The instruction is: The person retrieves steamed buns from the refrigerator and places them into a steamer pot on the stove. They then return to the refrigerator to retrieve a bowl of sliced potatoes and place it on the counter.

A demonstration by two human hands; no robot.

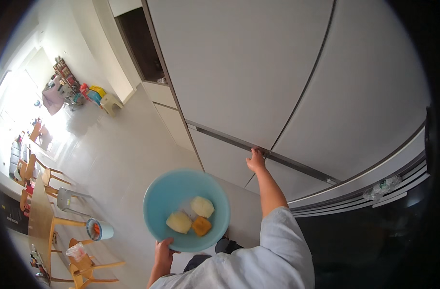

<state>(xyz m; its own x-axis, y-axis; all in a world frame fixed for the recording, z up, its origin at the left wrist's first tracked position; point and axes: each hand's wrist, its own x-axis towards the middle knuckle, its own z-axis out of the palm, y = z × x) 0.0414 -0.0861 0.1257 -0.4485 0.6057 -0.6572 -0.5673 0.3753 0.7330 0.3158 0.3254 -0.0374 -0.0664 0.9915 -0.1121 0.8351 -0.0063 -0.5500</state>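
My left hand (164, 253) grips the near rim of a light-blue plastic basin (165, 188), thumb over the edge. Inside it lie two pale yellow peeled vegetable chunks (202, 207) (179, 222) and a smaller orange chunk (201, 226), possibly pumpkin. My right arm reaches forward to a grey multi-door refrigerator (241, 65). There my right hand (256, 160) hooks its fingers into the dark recessed handle strip (223, 138), near the seam between the upper doors. Both upper doors look closed. The fingertips are partly hidden in the recess.
To the left stand a wooden table (41, 216), wooden chairs (84, 265), a grey stool (64, 199) and a small bin (100, 230). Farther back is a cream stool (111, 104). A crumpled clear plastic bag (382, 188) lies on a ledge at right, beside a dark glossy surface (357, 245).
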